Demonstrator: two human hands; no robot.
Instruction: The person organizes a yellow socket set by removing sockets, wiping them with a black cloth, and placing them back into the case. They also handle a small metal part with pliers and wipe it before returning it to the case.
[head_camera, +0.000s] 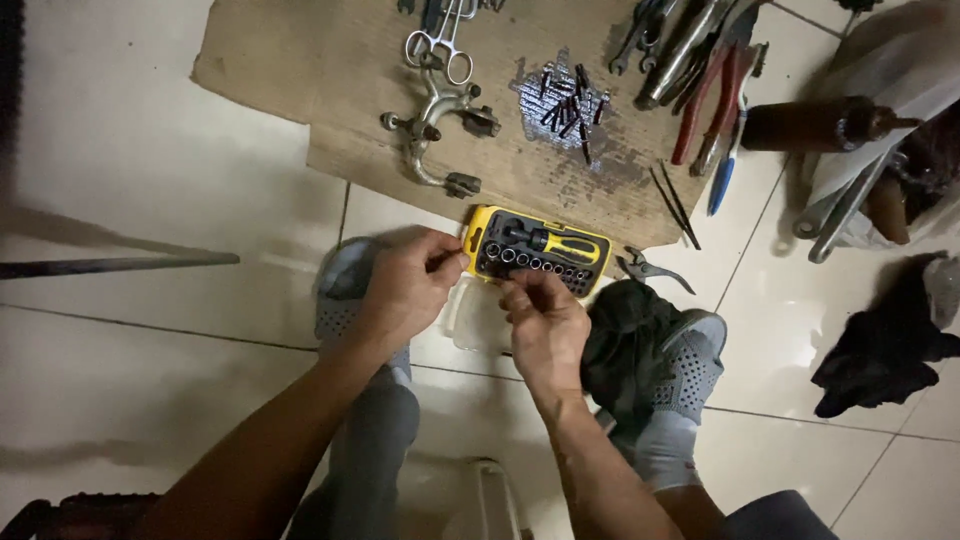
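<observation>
At frame centre, the left hand (408, 285) pinches the left edge of a yellow socket set case (535, 253) on the tiled floor (150, 180). The right hand (545, 320) curls its fingertips onto the socket row. Above, a cardboard sheet (300, 60) carries scattered bits (567, 100), scissors (440, 45) and pliers (715, 100).

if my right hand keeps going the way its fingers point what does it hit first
Most likely the row of sockets in the yellow tool case: the right hand points up-left at them, fingertips seemingly at that row already, though depth is unclear.
</observation>
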